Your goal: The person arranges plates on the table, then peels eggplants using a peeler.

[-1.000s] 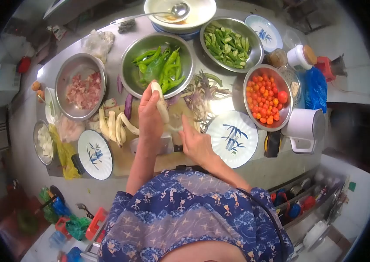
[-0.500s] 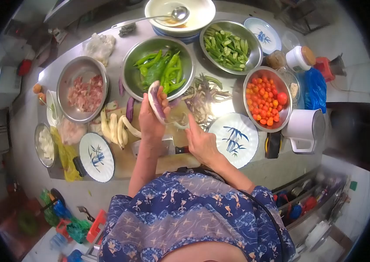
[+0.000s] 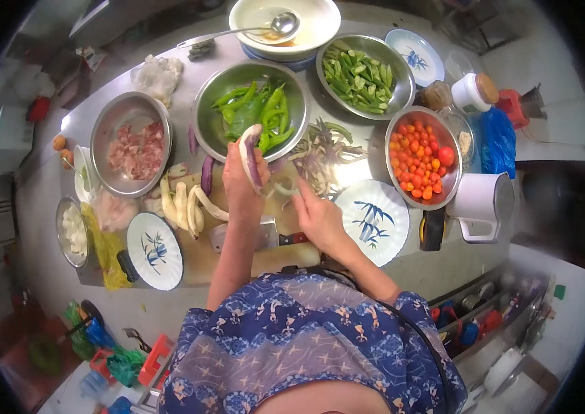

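My left hand [image 3: 239, 190] is closed around a slim purple eggplant [image 3: 249, 157], held upright above the cutting board; part of its skin is off and pale flesh shows. Close by its lower end, my right hand [image 3: 321, 222] grips a pale peeler [image 3: 284, 190], whose blade is blurred. Peeled eggplants [image 3: 182, 205] lie to the left of my hands, beside an unpeeled purple one [image 3: 207, 174]. Purple peelings [image 3: 321, 160] are heaped beyond my right hand. Below my hands, a cleaver [image 3: 265, 234] lies flat on the board [image 3: 265, 261].
Around the board stand bowls of meat [image 3: 134, 148], green peppers [image 3: 254, 110], cut okra [image 3: 358, 79] and small tomatoes [image 3: 417, 159]. White plates [image 3: 154, 252] lie on both sides. A white pitcher [image 3: 479, 207] stands at the right edge, near a blue bag [image 3: 498, 143].
My left hand and the eggplant have shifted slightly right and tilted a little. My right hand has moved slightly right, still holding the peeler. The bowls stay put.
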{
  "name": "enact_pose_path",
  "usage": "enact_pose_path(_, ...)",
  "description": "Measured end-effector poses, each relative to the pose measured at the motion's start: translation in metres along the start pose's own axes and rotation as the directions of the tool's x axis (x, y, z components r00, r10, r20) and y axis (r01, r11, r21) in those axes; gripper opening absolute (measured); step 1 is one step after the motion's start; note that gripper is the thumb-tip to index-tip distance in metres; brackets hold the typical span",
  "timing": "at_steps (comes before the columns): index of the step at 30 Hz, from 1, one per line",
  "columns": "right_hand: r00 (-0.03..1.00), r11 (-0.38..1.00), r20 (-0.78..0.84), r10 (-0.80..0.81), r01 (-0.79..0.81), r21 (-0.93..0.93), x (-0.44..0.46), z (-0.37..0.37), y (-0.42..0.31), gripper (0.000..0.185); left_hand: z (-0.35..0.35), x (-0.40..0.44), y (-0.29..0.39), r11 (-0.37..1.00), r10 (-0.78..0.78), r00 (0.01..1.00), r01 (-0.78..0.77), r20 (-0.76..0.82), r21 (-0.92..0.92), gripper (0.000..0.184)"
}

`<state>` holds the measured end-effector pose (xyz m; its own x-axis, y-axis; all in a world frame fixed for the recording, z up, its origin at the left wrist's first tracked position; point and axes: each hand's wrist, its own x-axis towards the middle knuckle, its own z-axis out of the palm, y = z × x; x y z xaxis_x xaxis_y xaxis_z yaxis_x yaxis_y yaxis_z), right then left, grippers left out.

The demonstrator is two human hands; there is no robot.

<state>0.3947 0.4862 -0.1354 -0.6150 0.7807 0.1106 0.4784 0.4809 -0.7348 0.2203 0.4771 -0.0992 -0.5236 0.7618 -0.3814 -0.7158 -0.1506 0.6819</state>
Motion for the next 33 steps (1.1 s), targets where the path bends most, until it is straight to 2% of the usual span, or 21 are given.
enact_pose_path(1,0.997,0.952,0.028,0.078,-0.083,0.295,0.002,0.004,0.005,0.047,0.005,-0.002,0.004,1.000,0.027,0.999,-0.026,-0.041,0.005,0.042)
enact_pose_path(2,0.997,0.952,0.028,0.077,-0.082,0.295,-0.001,0.001,0.013,0.047,0.008,-0.003,0.006,0.998,0.056,0.995,-0.055,-0.083,0.011,0.042)
enact_pose_path(3,0.881,0.518,0.364,0.304,-0.473,0.713,0.000,-0.016,0.012,0.044,0.005,-0.002,0.009,0.998,0.058,0.995,-0.057,-0.085,0.010,0.042)
enact_pose_path(4,0.654,-0.163,0.717,0.242,-0.701,0.694,-0.001,-0.028,0.014,0.042,0.000,0.000,0.013,0.995,0.104,0.994,-0.104,-0.035,-0.008,0.040)
enact_pose_path(5,0.706,-0.005,0.642,0.300,-0.672,0.741,-0.007,-0.026,0.024,0.036,-0.003,0.002,0.016,0.988,0.152,0.988,-0.151,0.016,-0.029,0.039)
enact_pose_path(6,0.706,-0.002,0.643,0.296,-0.673,0.740,-0.002,-0.029,0.012,0.036,-0.003,0.004,0.016,0.987,0.157,0.987,-0.157,0.015,-0.030,0.039)
enact_pose_path(7,0.804,0.307,0.455,0.384,-0.576,0.758,0.005,-0.034,-0.011,0.030,-0.003,0.007,0.015,0.987,0.139,0.987,-0.133,0.081,-0.086,0.037)
enact_pose_path(8,0.884,0.591,0.240,0.402,-0.451,0.669,0.008,-0.034,-0.026,0.026,-0.003,0.008,0.013,0.985,0.119,0.982,-0.099,0.149,-0.138,0.036)
enact_pose_path(9,0.881,0.589,0.236,0.410,-0.453,0.669,0.009,-0.031,-0.030,0.026,0.000,0.008,0.006,0.988,0.103,0.986,-0.087,0.128,-0.127,0.032)
enact_pose_path(11,0.940,0.791,0.095,0.327,-0.327,0.518,0.013,-0.028,-0.035,0.020,0.005,0.004,-0.007,0.993,0.091,0.991,-0.083,0.096,-0.087,0.034)
enact_pose_path(12,0.941,0.791,0.092,0.327,-0.325,0.518,0.018,-0.027,-0.038,0.020,0.009,0.001,-0.011,0.995,0.088,0.994,-0.085,0.058,-0.046,0.035)
enact_pose_path(14,0.988,0.895,-0.079,0.129,-0.082,0.439,0.026,-0.026,-0.042,0.023,0.018,-0.003,-0.018,0.996,0.092,0.996,-0.092,0.001,-0.022,0.033)
enact_pose_path(16,0.986,0.902,-0.047,0.157,-0.124,0.414,0.026,-0.027,-0.041,0.023,0.028,-0.005,-0.018,0.992,0.081,0.977,-0.098,-0.198,-0.076,0.022)
enact_pose_path(19,0.986,0.888,-0.060,0.157,-0.114,0.445,0.029,-0.024,-0.037,0.020,0.020,-0.006,-0.023,0.993,0.080,0.988,-0.090,-0.129,-0.072,0.022)
enact_pose_path(21,0.978,0.903,-0.210,0.019,0.073,0.423,0.032,-0.018,-0.033,0.018,0.017,-0.008,-0.027,0.990,0.093,0.991,-0.102,-0.098,-0.092,0.023)
enact_pose_path(22,0.978,0.903,-0.210,0.019,0.073,0.423,0.032,-0.015,-0.027,0.018,0.017,-0.009,-0.030,0.987,0.106,0.992,-0.113,-0.064,-0.114,0.023)
enact_pose_path(23,0.991,0.891,-0.127,0.027,0.034,0.453,0.031,-0.013,-0.019,0.019,0.018,-0.010,-0.032,0.987,0.106,0.992,-0.113,-0.063,-0.115,0.023)
enact_pose_path(24,0.999,0.877,-0.043,0.033,-0.008,0.480,0.032,-0.012,-0.017,0.020,0.019,-0.010,-0.034,0.992,0.090,0.987,-0.100,-0.135,-0.073,0.029)
enact_pose_path(25,0.999,0.877,-0.044,0.031,-0.006,0.480,0.030,-0.012,-0.016,0.020,0.019,-0.010,-0.035,0.996,0.076,0.975,-0.085,-0.206,-0.033,0.039)
enact_pose_path(27,0.989,0.842,0.035,0.145,-0.142,0.521,0.029,-0.015,-0.018,0.016,0.007,-0.005,-0.046,0.995,0.088,0.979,-0.097,-0.184,-0.037,0.041)
enact_pose_path(33,0.989,0.930,-0.075,0.129,-0.095,0.355,0.026,-0.011,-0.019,0.015,0.028,-0.022,-0.038,0.996,0.086,0.987,-0.088,-0.136,-0.008,0.042)
